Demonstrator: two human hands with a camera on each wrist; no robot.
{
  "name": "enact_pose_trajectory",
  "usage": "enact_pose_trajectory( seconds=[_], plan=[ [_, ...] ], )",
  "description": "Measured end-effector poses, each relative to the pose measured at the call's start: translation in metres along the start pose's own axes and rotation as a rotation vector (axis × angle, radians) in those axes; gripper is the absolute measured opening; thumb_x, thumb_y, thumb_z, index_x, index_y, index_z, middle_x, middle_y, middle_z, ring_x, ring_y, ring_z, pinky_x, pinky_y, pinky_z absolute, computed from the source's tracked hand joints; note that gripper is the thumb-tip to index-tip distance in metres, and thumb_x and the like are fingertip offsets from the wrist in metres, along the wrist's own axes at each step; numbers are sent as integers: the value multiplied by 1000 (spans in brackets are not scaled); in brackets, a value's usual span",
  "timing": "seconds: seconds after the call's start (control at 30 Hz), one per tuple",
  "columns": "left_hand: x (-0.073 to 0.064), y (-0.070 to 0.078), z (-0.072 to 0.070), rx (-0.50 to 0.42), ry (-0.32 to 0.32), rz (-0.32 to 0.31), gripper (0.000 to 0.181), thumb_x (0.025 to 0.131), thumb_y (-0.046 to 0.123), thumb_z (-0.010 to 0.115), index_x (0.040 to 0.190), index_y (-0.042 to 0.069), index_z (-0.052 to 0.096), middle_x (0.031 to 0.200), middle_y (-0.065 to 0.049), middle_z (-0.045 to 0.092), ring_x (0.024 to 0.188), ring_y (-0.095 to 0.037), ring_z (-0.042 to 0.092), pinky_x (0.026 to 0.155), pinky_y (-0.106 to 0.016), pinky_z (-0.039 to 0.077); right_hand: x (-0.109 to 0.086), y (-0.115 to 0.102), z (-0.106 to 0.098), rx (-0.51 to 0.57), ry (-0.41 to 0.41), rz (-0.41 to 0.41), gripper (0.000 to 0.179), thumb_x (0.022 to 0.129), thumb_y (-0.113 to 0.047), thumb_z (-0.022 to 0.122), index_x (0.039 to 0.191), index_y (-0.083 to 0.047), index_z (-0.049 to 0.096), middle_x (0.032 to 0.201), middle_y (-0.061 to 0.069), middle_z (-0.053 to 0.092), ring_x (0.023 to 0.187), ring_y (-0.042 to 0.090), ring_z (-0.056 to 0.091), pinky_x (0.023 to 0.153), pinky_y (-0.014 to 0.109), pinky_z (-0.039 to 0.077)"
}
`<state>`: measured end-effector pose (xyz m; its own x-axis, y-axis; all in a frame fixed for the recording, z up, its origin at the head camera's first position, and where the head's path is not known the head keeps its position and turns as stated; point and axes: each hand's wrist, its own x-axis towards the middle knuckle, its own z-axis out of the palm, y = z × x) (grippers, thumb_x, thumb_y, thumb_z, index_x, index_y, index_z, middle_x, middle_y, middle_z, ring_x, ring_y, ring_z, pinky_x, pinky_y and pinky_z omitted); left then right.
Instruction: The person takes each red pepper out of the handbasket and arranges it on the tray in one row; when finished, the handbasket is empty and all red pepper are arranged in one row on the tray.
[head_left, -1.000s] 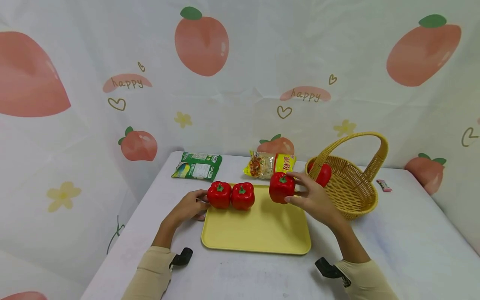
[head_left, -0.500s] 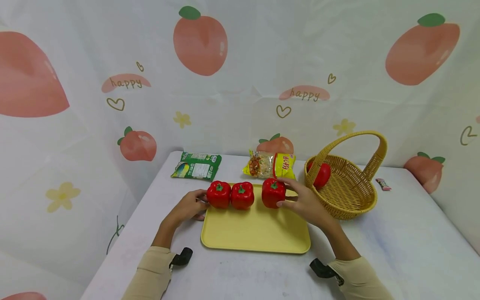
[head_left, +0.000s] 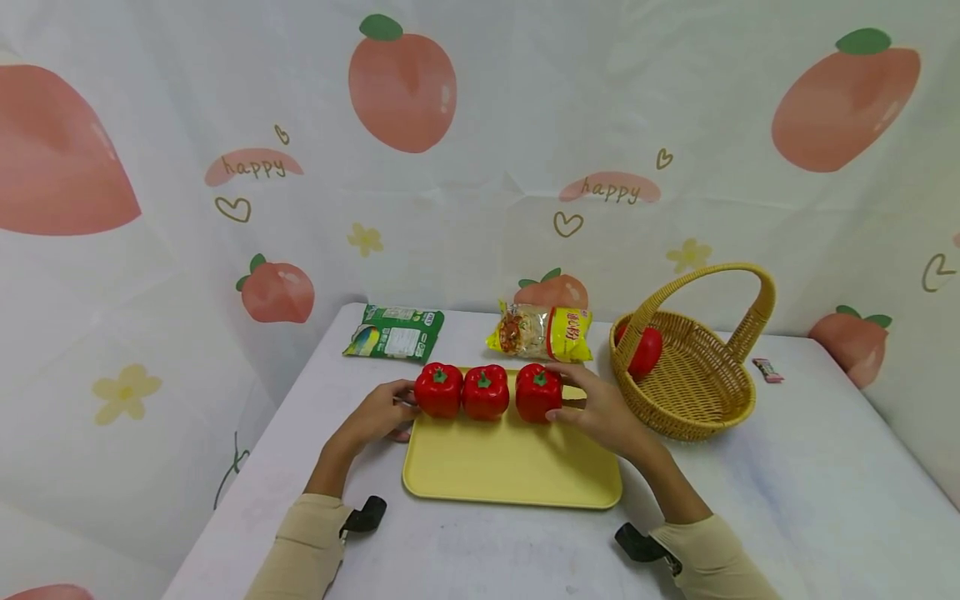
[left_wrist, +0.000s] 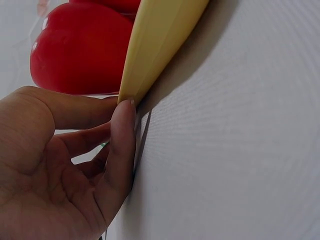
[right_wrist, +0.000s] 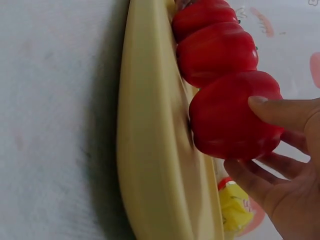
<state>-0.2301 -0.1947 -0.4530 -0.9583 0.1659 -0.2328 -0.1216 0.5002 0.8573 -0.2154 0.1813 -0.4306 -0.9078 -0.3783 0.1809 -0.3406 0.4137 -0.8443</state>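
Three red bell peppers line the far part of a yellow tray. My left hand pinches the tray's left rim between finger and thumb, beside the leftmost bell pepper. The middle bell pepper stands close against that one. With thumb and fingers around its right side, my right hand holds the third bell pepper, green stem up. In the right wrist view this held bell pepper is low over the tray, its underside right at the tray's surface.
A wicker basket with a tall handle stands right of the tray, a red vegetable inside it. Behind the tray lie a green packet and a yellow noodle packet. A small wrapped candy lies far right.
My right hand has carried its bell pepper left and down toward the other two, narrowing the gap to the middle one. My left hand has stayed at the tray's rim.
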Motion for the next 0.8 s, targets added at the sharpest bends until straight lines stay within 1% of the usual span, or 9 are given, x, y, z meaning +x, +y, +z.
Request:
enact_pose_trajectory(
  seconds=[0.1,0.27,0.33,0.43,0.53,0.7,0.8],
  plan=[
    [-1,1,-1,-3,-2,-1,54,97,12,67,149,1,55,128,-17,63,100,-25,64,73,-34,66,0,-2,0,-9,-8,27,70,89,-12,85,152,-12,54,153,15,55,138,41,57,99,47,61],
    [-2,1,-2,-6,-5,1,53,96,11,66,148,1,56,127,-16,63,101,-26,64,74,-34,66,0,-1,0,-13,-16,44,74,90,-14,84,155,-4,49,154,20,54,138,45,55,100,51,60],
    [-1,1,-2,-10,-6,1,54,96,11,66,148,2,56,127,-16,63,102,-26,64,74,-34,66,0,-1,-1,-9,-16,48,73,90,-13,84,154,-3,49,153,21,54,136,45,57,100,52,60],
    [0,0,-2,-15,-10,3,53,97,11,66,149,1,56,127,-16,63,102,-26,64,74,-33,66,0,1,0,-10,-9,49,73,90,-14,85,153,-3,51,150,20,57,131,43,61,99,50,61],
    [0,-1,-2,-18,-14,7,53,98,11,65,149,1,55,127,-16,63,101,-25,64,73,-33,66,1,0,0,-9,1,51,74,88,-16,87,152,-3,51,149,20,57,130,42,62,98,48,62],
    [1,-1,-2,-15,-19,11,53,97,11,65,149,1,56,127,-16,63,100,-25,64,73,-34,66,0,-1,-1,13,-2,54,79,86,-12,88,154,-3,48,151,22,54,137,44,56,100,50,60],
    [1,-1,-2,-15,-21,12,53,97,11,65,149,1,55,127,-16,63,100,-25,64,73,-33,66,-1,-1,-1,25,-13,55,78,87,-8,86,155,-5,48,153,22,53,138,45,55,102,52,59]
  ],
)
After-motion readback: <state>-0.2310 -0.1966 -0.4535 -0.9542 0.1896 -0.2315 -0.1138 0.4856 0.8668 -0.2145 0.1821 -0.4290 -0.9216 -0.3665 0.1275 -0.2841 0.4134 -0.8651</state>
